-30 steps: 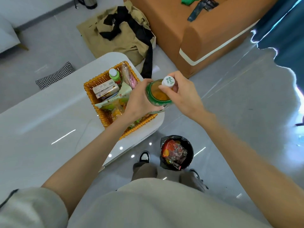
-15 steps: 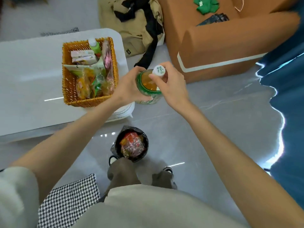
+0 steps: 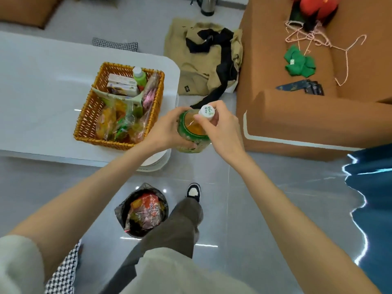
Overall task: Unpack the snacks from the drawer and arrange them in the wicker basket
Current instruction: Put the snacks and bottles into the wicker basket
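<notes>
Head camera has swung, yet the hold is unchanged: the left hand (image 3: 167, 131) still wraps the green-labelled bottle (image 3: 191, 134), the right hand (image 3: 223, 129) pinches its white cap (image 3: 206, 111), in the air near the packed wicker basket (image 3: 110, 142), so placing it likely remains.

Domestic living room, as I view it through the head camera: an orange-brown sofa (image 3: 297, 119) strewn with clothes hangers (image 3: 311, 37) and a green garment (image 3: 300, 62); a low white table (image 3: 42, 92) bearing a wicker basket (image 3: 118, 143) of snacks; a tan jacket (image 3: 197, 66) on the glossy grey tiled floor (image 3: 265, 198); a lined waste bin (image 3: 122, 211).
</notes>
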The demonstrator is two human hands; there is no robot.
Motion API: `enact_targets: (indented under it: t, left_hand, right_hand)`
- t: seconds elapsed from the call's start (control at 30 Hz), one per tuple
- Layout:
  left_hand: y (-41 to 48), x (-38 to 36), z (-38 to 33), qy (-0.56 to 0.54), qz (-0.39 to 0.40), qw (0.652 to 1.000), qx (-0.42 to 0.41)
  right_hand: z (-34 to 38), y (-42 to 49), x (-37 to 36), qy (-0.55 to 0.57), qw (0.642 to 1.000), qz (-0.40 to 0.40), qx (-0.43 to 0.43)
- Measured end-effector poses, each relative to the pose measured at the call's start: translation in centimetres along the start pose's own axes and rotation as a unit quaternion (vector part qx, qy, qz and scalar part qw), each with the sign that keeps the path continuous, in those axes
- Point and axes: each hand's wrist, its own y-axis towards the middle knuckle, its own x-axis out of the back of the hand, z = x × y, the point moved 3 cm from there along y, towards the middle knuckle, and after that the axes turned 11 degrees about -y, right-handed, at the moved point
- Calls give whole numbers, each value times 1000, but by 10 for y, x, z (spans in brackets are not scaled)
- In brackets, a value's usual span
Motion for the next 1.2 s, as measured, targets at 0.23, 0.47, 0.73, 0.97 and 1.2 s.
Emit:
enact_targets:
  t: [0.23,0.47,0.73,0.97,1.2]
  left_hand:
    - [116,-10,21,-26,-9,998,47]
    - [228,15,24,-36,-64,994,86]
    - [303,74,79,10,-224,956,190]
    - [340,104,119,42,-311,894,321]
    - [370,109,176,77,-250,877,403]
  right_hand:
    - [-51,126,-1,-39,995,92,-5]
    - [-72,264,13,-73,990,121,9]
    - [-99,422,-31,-59,978,197,28]
    - [-87,537,-93,-110,936,317,105]
    - [-73,602,-177,-154,892,397,149]
